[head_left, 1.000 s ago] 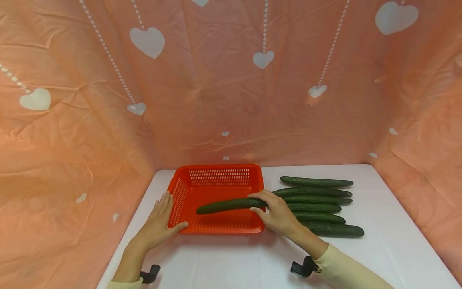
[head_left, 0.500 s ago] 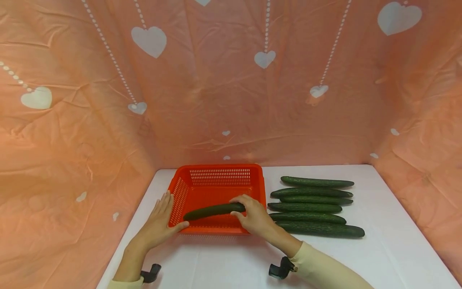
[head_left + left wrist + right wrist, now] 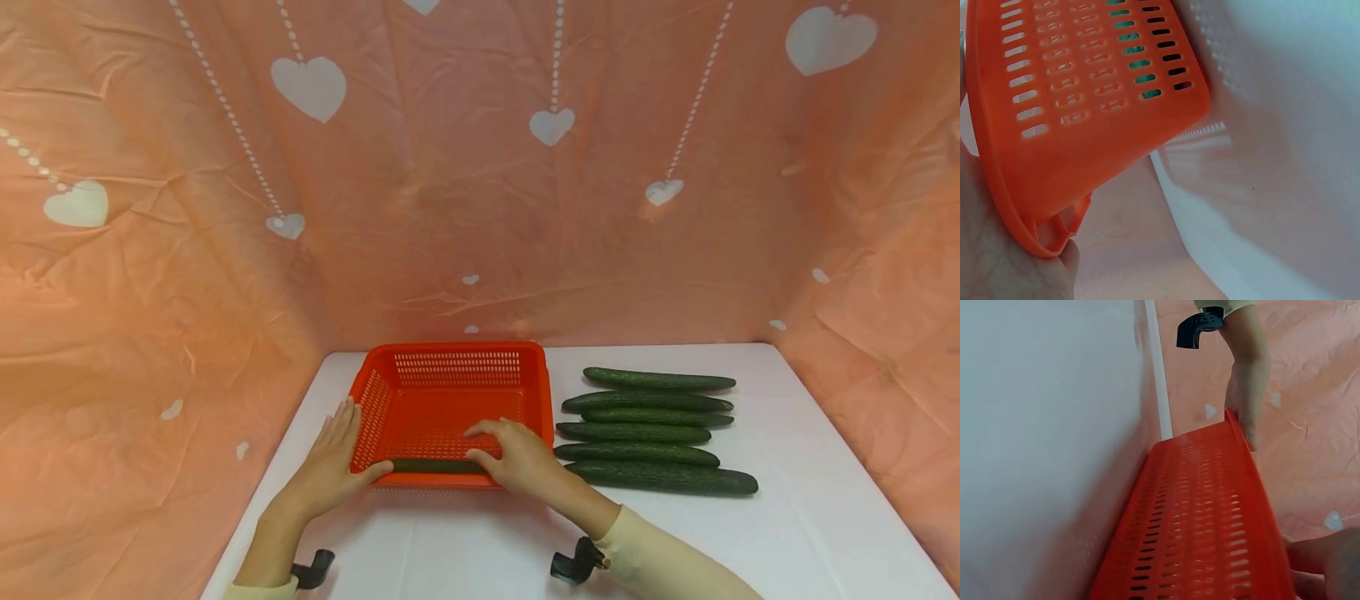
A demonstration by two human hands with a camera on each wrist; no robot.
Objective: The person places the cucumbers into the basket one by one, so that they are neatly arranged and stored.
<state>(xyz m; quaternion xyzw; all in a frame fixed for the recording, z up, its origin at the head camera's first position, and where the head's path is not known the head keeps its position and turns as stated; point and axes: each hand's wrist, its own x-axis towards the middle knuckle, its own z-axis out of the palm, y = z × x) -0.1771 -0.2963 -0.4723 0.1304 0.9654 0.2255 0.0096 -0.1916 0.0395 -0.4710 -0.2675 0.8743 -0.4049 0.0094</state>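
A cucumber (image 3: 438, 467) is lying inside the basket (image 3: 457, 347), along the near wall. The right hand (image 3: 519, 458) is hanging over its right end, thumb and fingers parted; the left hand (image 3: 330, 460) is touching the basket's left side, fingers straight. Six cucumbers (image 3: 637, 432) are lying rightward on the worktop (image 3: 465, 546).

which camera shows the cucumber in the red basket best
The head view: it looks down into the red basket, where the cucumber lies along the near side. The left wrist view shows only green through holes; the right wrist view, nothing clear.
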